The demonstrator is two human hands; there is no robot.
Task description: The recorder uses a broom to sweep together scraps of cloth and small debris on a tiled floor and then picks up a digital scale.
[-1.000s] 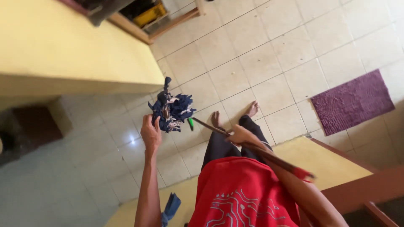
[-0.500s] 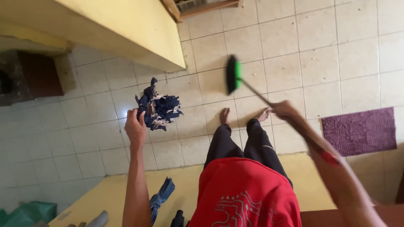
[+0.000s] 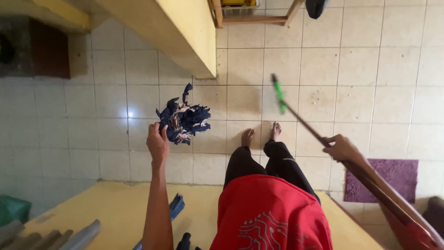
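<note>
The tiled floor (image 3: 370, 69) spreads under my bare feet (image 3: 261, 136). Behind them is the yellow bench (image 3: 111, 208) I sit on. Beyond the feet and to the left, a yellow counter (image 3: 189, 32) juts out. A purple mat (image 3: 397, 178) lies on the floor right of the feet.

I hold a mop in two parts. My right hand (image 3: 340, 148) is wrapped tight round the long brown stick (image 3: 370, 178), whose green tip (image 3: 279, 95) hangs in the air just above the feet. My left hand (image 3: 157, 143), raised left of the feet, has its fingers closed on the edge of the bundle of dark blue rag strips (image 3: 182, 121).

I judge that bringing tip and bundle together calls for a steady aim, since they are apart. The counter's corner, close above the bundle, crowds any swing.
</note>
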